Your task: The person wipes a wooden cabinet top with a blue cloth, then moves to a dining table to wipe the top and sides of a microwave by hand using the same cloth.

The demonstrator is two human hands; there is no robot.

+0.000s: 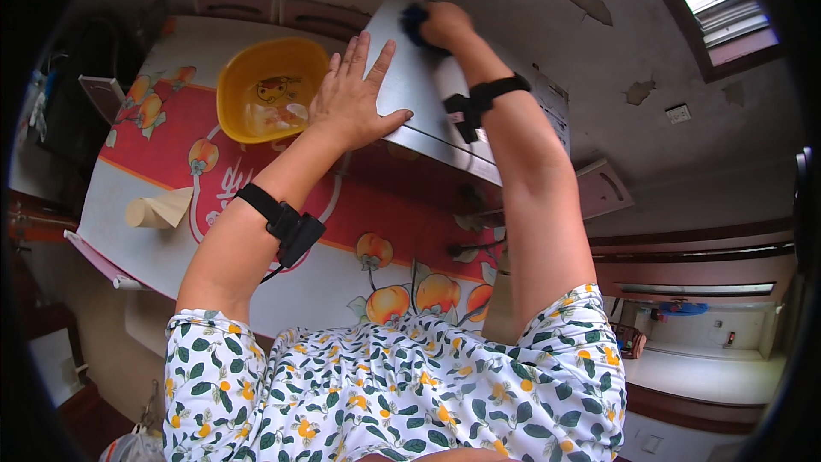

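My right hand [447, 27] is closed around a dark cloth [415, 24] on the top of a silver-grey metal appliance [410, 90], near its far end; the hand looks blurred. Spread flat, my left hand [356, 93] rests at the appliance's left edge, thumb along the near edge, with nothing held. Just left of it stands a yellow plastic basin [240, 102] with a cartoon print inside. Both stand on a table covered with a red and white cloth [308, 205] printed with persimmons. Black straps with small devices are on both forearms.
A roll of beige paper [151, 212] lies on the table's left part. Pink-framed chairs [324, 18] stand against the far side, with another chair [603, 186] at the right. A wall with peeling patches and a socket [678, 114] rises behind. A window is at the upper right.
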